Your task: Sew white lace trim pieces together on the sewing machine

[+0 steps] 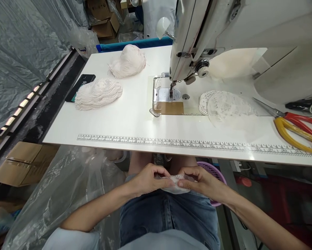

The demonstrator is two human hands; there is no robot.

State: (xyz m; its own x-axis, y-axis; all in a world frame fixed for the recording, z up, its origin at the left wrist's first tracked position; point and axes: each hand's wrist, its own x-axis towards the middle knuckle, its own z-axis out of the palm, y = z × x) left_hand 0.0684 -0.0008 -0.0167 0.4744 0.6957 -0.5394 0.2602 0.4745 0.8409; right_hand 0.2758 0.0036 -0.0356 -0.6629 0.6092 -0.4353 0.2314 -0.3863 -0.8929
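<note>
Over my lap, in front of the table edge, both hands pinch a small white lace-edged fabric piece (174,188). My left hand (152,180) grips its left side between thumb and fingers. On the right side, my right hand (197,180) holds it the same way, thumb on top. Parts of the fabric are hidden under my fingers. Beyond the table edge stands a sewing machine (187,45), its presser foot (171,91) above the metal needle plate. White lace pieces (226,106) lie to the right of the plate.
On the table (119,121), a stack of lace pieces (98,94) overlaps a dark phone-like object (80,83). Behind it sits a pale fabric bundle (130,61). Scissors (296,126) lie at the right. A purple basket (215,173) stands below; clear plastic (93,184) hangs at the left.
</note>
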